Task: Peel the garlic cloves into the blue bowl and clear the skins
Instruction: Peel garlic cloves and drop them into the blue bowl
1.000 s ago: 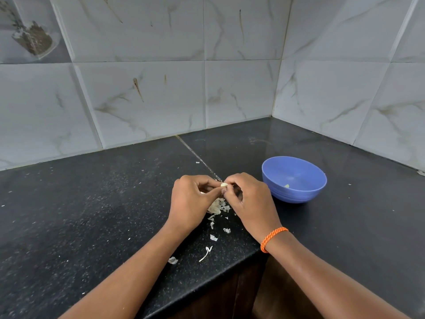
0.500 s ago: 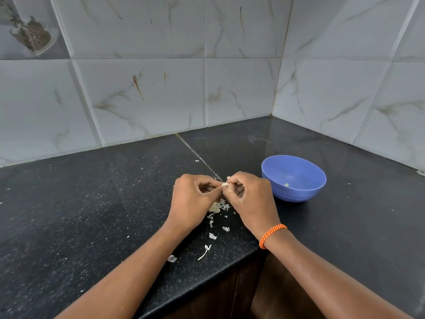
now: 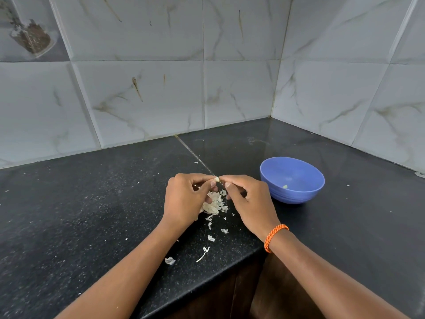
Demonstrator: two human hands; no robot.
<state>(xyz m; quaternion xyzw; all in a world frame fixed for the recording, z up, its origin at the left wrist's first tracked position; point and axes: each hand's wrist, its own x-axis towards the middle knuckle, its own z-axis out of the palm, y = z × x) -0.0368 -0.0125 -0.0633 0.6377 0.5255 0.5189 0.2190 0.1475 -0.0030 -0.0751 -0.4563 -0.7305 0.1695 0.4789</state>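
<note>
My left hand (image 3: 186, 199) and my right hand (image 3: 249, 203) meet above the black counter, fingertips pinched together on a small pale garlic clove (image 3: 216, 179). Most of the clove is hidden by my fingers. Below the hands lies a heap of papery white garlic skins (image 3: 213, 203), with loose flakes (image 3: 211, 238) trailing toward the counter's front edge. The blue bowl (image 3: 296, 194) stands just right of my right hand and holds a small pale bit of garlic (image 3: 285, 186) at its bottom.
The black speckled counter (image 3: 92, 215) runs into a tiled corner behind the bowl. Its front edge (image 3: 207, 279) steps inward right below my wrists. A curled skin strip (image 3: 203, 253) and a flake (image 3: 169, 260) lie near that edge.
My hands have stayed together on the clove, with fingers shifting slightly as they work it. The skin heap under them shows a little more.
</note>
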